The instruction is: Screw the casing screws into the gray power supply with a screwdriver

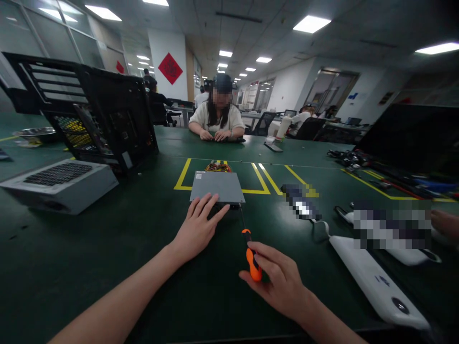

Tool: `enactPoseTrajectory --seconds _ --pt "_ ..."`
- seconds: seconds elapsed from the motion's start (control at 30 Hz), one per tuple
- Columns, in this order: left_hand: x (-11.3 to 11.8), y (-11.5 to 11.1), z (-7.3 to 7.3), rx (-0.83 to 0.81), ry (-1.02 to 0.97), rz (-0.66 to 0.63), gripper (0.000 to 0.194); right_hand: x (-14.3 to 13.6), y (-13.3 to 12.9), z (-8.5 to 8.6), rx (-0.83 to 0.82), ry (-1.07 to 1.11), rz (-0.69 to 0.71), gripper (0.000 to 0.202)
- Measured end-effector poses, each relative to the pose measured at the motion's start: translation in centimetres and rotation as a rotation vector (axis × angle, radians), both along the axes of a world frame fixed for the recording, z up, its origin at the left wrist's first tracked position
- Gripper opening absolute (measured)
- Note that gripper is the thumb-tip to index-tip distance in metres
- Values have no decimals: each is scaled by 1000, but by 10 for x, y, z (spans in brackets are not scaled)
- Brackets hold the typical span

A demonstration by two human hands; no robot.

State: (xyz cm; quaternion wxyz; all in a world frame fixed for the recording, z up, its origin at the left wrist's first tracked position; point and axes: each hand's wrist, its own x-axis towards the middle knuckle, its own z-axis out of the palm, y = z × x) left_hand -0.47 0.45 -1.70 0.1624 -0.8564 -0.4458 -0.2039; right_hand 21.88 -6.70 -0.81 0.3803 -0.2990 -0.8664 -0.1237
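Note:
A flat grey metal power supply unit (224, 186) lies on the green table in front of me, with a bundle of coloured cables (218, 166) at its far side. My left hand (201, 224) rests on its near edge, fingers spread over the top and front. In my right hand (276, 277) is an orange and black screwdriver (254, 265). Its thin shaft points away from me, and the tip is at the unit's near right corner. Whether the tip sits in a screw is too small to tell.
To the left stand a black computer case (103, 110) and a larger grey power supply (60, 184). A phone (301, 201) and a white power bank (380, 277) lie to the right. Across the table (172, 143) sits a person (218, 110); another hand (444, 223) shows at the right edge.

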Motion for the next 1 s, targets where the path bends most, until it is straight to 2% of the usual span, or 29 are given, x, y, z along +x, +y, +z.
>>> enactPoseTrajectory --seconds 0.1,0.2,0.47,0.63,0.7,0.77,0.87,0.93,1.0 --pt "2 -3 -1 41 -15 -9 56 -7 -9 0 58 -60 -156 21" --pt "5 -4 -4 76 -23 -4 55 -13 -14 3 86 -183 -299 17" --pt "14 -7 -11 112 9 -1 50 -11 -17 0 225 -277 -393 23" --pt "17 -10 -11 109 41 7 50 -2 -15 14 135 -214 -574 23" --pt "19 -10 -10 110 48 24 51 -3 -16 16 62 -181 -548 27" --pt "22 -11 -10 113 55 40 52 -6 -20 14 4 -206 -461 27" --pt "29 -10 -11 124 66 56 55 -10 -23 5 23 -321 -331 31" --pt "33 -10 -11 132 72 62 56 -10 -21 1 60 -327 -335 32" --pt "34 -9 -13 142 78 71 55 -8 -19 2 53 -249 -428 29"
